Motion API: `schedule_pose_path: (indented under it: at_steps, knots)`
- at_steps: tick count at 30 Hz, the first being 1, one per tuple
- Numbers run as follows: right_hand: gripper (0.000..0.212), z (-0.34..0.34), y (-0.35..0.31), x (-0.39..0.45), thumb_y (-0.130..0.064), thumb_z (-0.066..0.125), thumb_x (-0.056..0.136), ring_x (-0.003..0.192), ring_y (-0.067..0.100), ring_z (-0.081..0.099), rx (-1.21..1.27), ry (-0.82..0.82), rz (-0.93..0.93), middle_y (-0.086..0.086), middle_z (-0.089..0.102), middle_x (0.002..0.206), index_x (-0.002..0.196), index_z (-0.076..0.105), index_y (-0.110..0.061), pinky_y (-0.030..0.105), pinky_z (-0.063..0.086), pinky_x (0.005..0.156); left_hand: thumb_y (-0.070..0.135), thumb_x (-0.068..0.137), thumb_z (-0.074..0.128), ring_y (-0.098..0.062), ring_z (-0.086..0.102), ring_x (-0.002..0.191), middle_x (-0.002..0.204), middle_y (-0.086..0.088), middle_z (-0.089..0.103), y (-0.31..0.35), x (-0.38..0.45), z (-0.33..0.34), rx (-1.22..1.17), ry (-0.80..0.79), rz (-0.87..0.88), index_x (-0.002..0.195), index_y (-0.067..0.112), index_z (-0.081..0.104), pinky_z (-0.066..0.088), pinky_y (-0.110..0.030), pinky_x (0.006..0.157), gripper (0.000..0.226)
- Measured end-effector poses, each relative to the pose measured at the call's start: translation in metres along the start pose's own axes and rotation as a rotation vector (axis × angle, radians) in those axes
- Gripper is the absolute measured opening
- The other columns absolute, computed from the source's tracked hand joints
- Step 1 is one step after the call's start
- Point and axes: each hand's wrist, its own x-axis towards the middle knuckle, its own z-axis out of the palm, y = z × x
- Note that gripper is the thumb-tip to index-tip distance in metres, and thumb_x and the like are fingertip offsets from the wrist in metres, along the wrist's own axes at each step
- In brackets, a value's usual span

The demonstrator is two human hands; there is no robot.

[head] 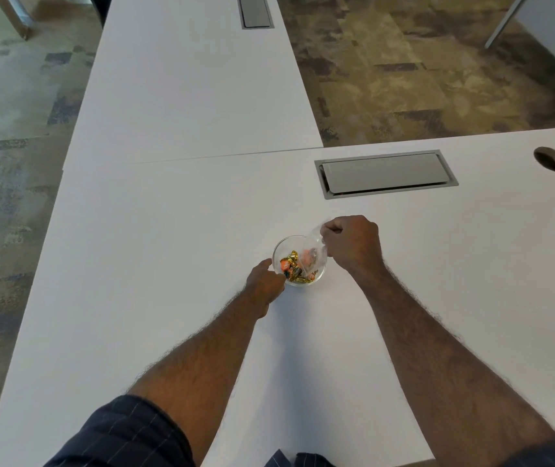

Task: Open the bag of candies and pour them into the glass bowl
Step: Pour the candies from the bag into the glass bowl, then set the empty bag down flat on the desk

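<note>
Currently, the clear bag [313,256] hangs upended over the glass bowl [281,249] of wrapped candies [291,266] on the white table [168,230], your right hand [352,244] fisted around the bag's upper end and your left hand [266,284] curled against the bowl's near-left rim.

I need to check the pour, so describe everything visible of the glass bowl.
The glass bowl is small, round and clear, standing upright on the white table. Wrapped candies, gold and orange, lie inside. The left hand touches its near-left rim. The right hand holds a clear plastic bag tipped over its right side.
</note>
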Motion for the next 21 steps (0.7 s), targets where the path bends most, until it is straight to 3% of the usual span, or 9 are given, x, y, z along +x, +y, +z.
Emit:
schedule_pose_path:
  at_steps: [3,6,8,10,12,16,19,21]
  knots:
    - [0.019,0.000,0.006,-0.005,-0.012,0.058,0.088,0.078,0.029,0.074,0.143,0.048,0.063,0.009,0.078,0.086,0.087,0.076,-0.007,0.046,0.061,0.081,0.010,0.086,0.062,-0.030,0.053,0.129,0.150,-0.011,0.045,-0.002,-0.009,-0.004,0.006,0.011,-0.024,0.150,0.019,0.036,0.048,-0.046,0.107,0.070]
    - [0.016,0.001,0.013,-0.017,-0.009,0.057,0.084,0.061,0.021,0.071,0.440,0.104,0.215,0.004,0.075,0.074,0.075,0.069,-0.015,0.041,0.064,0.071,0.018,0.086,0.060,-0.032,0.054,0.129,0.144,-0.014,0.051,-0.006,-0.020,-0.009,0.025,0.050,-0.028,0.147,0.017,0.038,0.047,-0.047,0.108,0.065]
    - [0.015,0.005,0.014,-0.029,-0.006,0.059,0.085,0.058,0.017,0.068,0.659,0.087,0.294,0.007,0.074,0.074,0.073,0.066,-0.012,0.031,0.061,0.056,0.020,0.089,0.056,-0.031,0.059,0.121,0.133,-0.013,0.058,-0.007,-0.028,-0.014,0.004,0.074,-0.003,0.140,0.014,0.046,0.050,-0.046,0.104,0.052]
    - [0.014,0.013,0.012,-0.044,-0.003,0.060,0.087,0.058,0.014,0.067,0.854,0.007,0.340,0.010,0.072,0.077,0.076,0.064,-0.011,0.024,0.055,0.051,0.025,0.094,0.050,-0.025,0.064,0.100,0.110,-0.008,0.062,-0.008,-0.038,-0.020,-0.053,0.092,0.059,0.118,0.011,0.059,0.055,-0.041,0.094,0.029]
    - [0.014,0.026,0.012,-0.063,-0.002,0.063,0.087,0.061,0.014,0.065,1.006,-0.106,0.362,0.007,0.070,0.075,0.079,0.066,-0.014,0.024,0.055,0.056,0.034,0.099,0.044,-0.022,0.062,0.090,0.101,-0.004,0.061,-0.010,-0.053,-0.029,-0.165,0.119,0.119,0.099,0.016,0.062,0.055,-0.039,0.083,0.026]
    - [0.021,0.063,0.020,-0.097,-0.001,0.061,0.090,0.071,0.015,0.066,1.141,-0.335,0.396,0.007,0.072,0.084,0.105,0.069,-0.012,0.024,0.055,0.065,0.050,0.102,0.028,-0.025,0.067,0.095,0.109,-0.002,0.068,-0.028,-0.080,-0.055,-0.289,0.105,0.191,0.111,0.014,0.064,0.053,-0.035,0.075,0.051]
    - [0.010,0.091,0.026,-0.120,0.001,0.063,0.089,0.076,0.020,0.067,1.152,-0.394,0.483,0.017,0.072,0.093,0.090,0.063,-0.009,0.027,0.056,0.069,0.053,0.101,0.028,-0.026,0.069,0.094,0.107,-0.005,0.073,-0.049,-0.094,-0.076,-0.354,0.141,0.177,0.111,0.016,0.065,0.052,-0.036,0.075,0.053]
    - [0.008,0.106,0.032,-0.129,0.002,0.065,0.088,0.082,0.026,0.067,1.138,-0.421,0.537,0.020,0.071,0.093,0.088,0.062,-0.006,0.029,0.057,0.073,0.046,0.100,0.041,-0.025,0.070,0.094,0.106,-0.007,0.074,-0.061,-0.100,-0.083,-0.332,0.165,0.146,0.113,0.015,0.063,0.053,-0.036,0.075,0.040]
